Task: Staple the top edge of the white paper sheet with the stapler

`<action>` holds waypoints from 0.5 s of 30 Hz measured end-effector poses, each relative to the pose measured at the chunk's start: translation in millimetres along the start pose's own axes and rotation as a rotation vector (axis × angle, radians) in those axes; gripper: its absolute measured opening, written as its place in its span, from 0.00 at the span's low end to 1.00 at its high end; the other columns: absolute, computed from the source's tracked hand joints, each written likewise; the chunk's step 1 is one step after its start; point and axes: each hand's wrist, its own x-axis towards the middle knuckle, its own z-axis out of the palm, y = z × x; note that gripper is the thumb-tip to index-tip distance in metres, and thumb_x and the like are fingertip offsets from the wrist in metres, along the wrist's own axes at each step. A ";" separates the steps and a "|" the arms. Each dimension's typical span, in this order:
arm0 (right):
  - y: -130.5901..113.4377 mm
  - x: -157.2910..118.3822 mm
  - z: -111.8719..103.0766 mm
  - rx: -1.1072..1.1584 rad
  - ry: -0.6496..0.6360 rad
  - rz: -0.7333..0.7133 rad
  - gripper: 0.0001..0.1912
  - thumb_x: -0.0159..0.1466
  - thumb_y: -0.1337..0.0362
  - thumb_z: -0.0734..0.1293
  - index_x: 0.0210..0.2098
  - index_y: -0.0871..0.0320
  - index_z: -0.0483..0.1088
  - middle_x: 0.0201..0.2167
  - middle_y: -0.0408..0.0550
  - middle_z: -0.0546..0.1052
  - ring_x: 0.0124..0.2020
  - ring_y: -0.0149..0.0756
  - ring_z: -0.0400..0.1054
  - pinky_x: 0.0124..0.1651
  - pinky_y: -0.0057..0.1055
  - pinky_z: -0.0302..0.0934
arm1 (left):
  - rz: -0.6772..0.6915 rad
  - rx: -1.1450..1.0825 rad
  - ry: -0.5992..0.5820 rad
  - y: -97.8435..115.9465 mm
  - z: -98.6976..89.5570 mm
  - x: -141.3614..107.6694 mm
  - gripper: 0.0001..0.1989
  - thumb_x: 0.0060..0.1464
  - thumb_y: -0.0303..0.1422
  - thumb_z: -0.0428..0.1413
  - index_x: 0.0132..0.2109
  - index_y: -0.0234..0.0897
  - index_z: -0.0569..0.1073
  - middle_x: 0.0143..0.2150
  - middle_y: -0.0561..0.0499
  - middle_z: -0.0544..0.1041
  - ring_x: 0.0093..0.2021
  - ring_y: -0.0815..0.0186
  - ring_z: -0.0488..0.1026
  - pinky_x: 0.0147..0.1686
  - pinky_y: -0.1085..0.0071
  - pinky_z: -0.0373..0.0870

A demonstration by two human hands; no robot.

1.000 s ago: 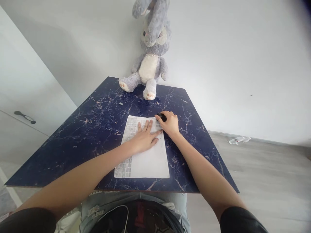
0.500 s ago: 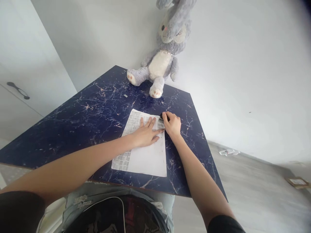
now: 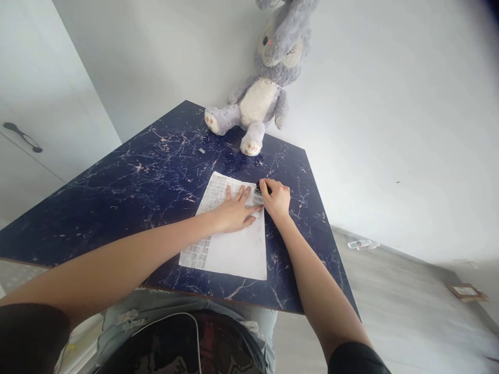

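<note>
A sheet of white paper [image 3: 237,254] lies on the dark blue marbled table. Rows of grey block-like marks run down its left side and along part of the top. My left hand [image 3: 233,212] rests flat on the sheet with its fingers spread, holding nothing. At the upper right corner of the paper, my right hand [image 3: 277,200] is closed around a small black stamp [image 3: 259,188], mostly hidden by the fingers. A patch of grey marks shows just beneath the stamp, between the two hands.
A grey plush toy [image 3: 259,104] sits at the table's far corner against the wall. A small pale scrap [image 3: 201,150] lies on the table [image 3: 117,208]. At left stands a white cabinet with a dark handle [image 3: 22,137]. Clear packaging [image 3: 360,243] and a brown box [image 3: 467,292] are on the floor.
The view has shifted slightly. Both hands stay in nearly the same places on the paper, and the right hand still grips the black stamp.
</note>
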 end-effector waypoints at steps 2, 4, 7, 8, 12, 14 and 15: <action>0.0 -0.5 0.5 -0.005 -0.004 -0.005 0.23 0.77 0.51 0.56 0.45 0.52 0.80 0.44 0.49 0.84 0.47 0.45 0.76 0.54 0.41 0.57 | -0.007 0.000 0.003 1.0 -0.8 -0.1 0.28 0.69 0.44 0.53 0.73 0.60 0.62 0.81 0.52 0.43 0.79 0.32 0.34 0.67 0.21 0.27; -0.5 -1.2 0.7 -0.025 -0.014 -0.014 0.23 0.78 0.51 0.55 0.46 0.52 0.80 0.45 0.49 0.84 0.48 0.44 0.76 0.54 0.40 0.56 | -0.012 0.013 -0.010 3.2 -3.2 -0.8 0.28 0.70 0.44 0.52 0.74 0.59 0.62 0.82 0.52 0.42 0.79 0.32 0.34 0.67 0.21 0.27; -2.2 -2.7 0.4 -0.065 -0.029 -0.036 0.24 0.79 0.52 0.54 0.49 0.51 0.80 0.46 0.49 0.84 0.48 0.43 0.76 0.55 0.39 0.54 | -0.020 0.052 -0.060 7.6 -8.6 -2.3 0.28 0.71 0.45 0.49 0.75 0.58 0.60 0.82 0.49 0.39 0.79 0.33 0.32 0.68 0.22 0.28; -2.9 -3.2 0.2 -0.077 -0.032 -0.045 0.24 0.79 0.53 0.53 0.51 0.51 0.79 0.47 0.48 0.84 0.48 0.43 0.75 0.55 0.39 0.53 | -0.024 0.065 -0.072 9.0 -10.3 -2.8 0.28 0.72 0.45 0.48 0.75 0.57 0.59 0.82 0.48 0.39 0.79 0.33 0.32 0.68 0.23 0.29; -5.9 -5.2 -0.8 -0.150 -0.055 -0.082 0.24 0.80 0.55 0.51 0.58 0.50 0.76 0.50 0.50 0.83 0.51 0.43 0.74 0.56 0.40 0.50 | -0.035 0.086 -0.078 13.1 -14.5 -3.6 0.28 0.72 0.45 0.49 0.75 0.57 0.60 0.81 0.46 0.42 0.79 0.34 0.34 0.68 0.23 0.31; -7.8 -6.3 -1.0 -0.208 -0.069 -0.095 0.25 0.80 0.56 0.50 0.58 0.51 0.76 0.51 0.52 0.83 0.52 0.44 0.72 0.57 0.41 0.49 | -0.039 0.078 -0.080 14.4 -15.6 -3.7 0.28 0.71 0.44 0.50 0.74 0.57 0.61 0.81 0.45 0.43 0.79 0.33 0.35 0.68 0.23 0.31; -9.0 -7.0 -0.8 -0.237 -0.077 -0.103 0.25 0.80 0.56 0.50 0.58 0.51 0.76 0.51 0.52 0.83 0.53 0.45 0.72 0.58 0.42 0.48 | -0.041 0.075 -0.082 14.9 -16.0 -3.7 0.27 0.71 0.43 0.50 0.74 0.56 0.62 0.81 0.45 0.43 0.79 0.33 0.36 0.68 0.23 0.31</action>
